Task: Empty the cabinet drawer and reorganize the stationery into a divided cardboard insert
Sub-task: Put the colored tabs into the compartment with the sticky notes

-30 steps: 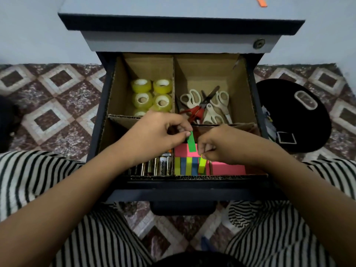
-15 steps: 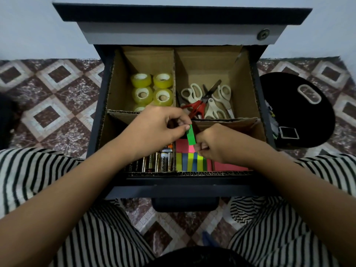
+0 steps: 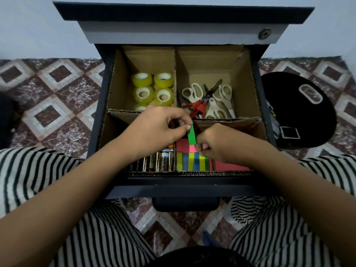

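pinching the top end of a green paper strip (image 3: 191, 136) between thumb and forefinger, the person's left hand (image 3: 159, 130) holds it upright and slightly tilted above the near-right compartment of the cardboard insert (image 3: 248, 83). the right hand (image 3: 217, 143) sits just beside the strip's lower end with its fingers curled inward; whether they grip the strip, something below it, or nothing cannot be told. under both hands lie a row of coloured sticky flags (image 3: 192, 163) and pink sticky notes (image 3: 229, 166), flat on that compartment's floor. to the left, across a divider, batteries (image 3: 158, 162) lie side by side in the near-left compartment. the far-left compartment holds yellow tape rolls (image 3: 152, 89) grouped together; the far-right holds several pairs of scissors (image 3: 210, 105), most with white handles and one with red, overlapping. the insert fills the dark open drawer (image 3: 173, 189), pulled out from a grey cabinet (image 3: 183, 33) with a round lock (image 3: 264, 33). a black round object (image 3: 300, 116) rests on the patterned tiled floor (image 3: 48, 97) right of the drawer. striped clothing (image 3: 96, 228) covers the person's legs on either side.
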Demonstrator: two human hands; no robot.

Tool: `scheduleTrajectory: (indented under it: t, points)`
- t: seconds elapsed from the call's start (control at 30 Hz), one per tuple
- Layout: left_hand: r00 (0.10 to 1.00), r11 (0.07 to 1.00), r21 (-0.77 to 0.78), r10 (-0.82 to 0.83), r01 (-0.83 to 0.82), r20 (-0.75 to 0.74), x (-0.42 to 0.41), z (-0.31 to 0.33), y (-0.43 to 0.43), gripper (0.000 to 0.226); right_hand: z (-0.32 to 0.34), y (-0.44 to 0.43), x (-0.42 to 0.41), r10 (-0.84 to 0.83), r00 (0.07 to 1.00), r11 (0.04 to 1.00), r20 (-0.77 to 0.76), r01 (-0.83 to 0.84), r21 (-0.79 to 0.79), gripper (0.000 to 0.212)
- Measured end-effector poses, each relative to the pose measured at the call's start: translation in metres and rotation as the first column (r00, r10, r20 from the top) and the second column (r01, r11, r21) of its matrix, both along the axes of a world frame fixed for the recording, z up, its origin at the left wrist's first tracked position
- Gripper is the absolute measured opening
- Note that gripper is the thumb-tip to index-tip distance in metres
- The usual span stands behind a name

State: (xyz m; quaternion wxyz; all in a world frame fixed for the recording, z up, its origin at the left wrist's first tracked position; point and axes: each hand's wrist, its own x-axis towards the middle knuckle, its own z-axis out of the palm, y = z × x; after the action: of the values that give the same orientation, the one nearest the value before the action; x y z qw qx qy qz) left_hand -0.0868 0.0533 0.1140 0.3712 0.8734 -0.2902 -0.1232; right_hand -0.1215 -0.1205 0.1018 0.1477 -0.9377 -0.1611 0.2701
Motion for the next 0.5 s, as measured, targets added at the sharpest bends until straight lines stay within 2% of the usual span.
scheduleTrajectory:
  t: [0.3,0.5]
  points:
    - [1.0,1.0,-0.003,-0.006,0.006,-0.003,0.0,-0.001,0.0,0.011,0.0,0.001,-0.001,0.001,0.999,0.999,-0.048,-0.003,-0.046,0.016]
    - [1.0,1.0,-0.005,-0.011,0.012,0.006,0.001,-0.001,0.0,0.012,0.01,-0.007,0.003,-0.041,0.999,0.999,0.009,0.041,0.019,0.015]
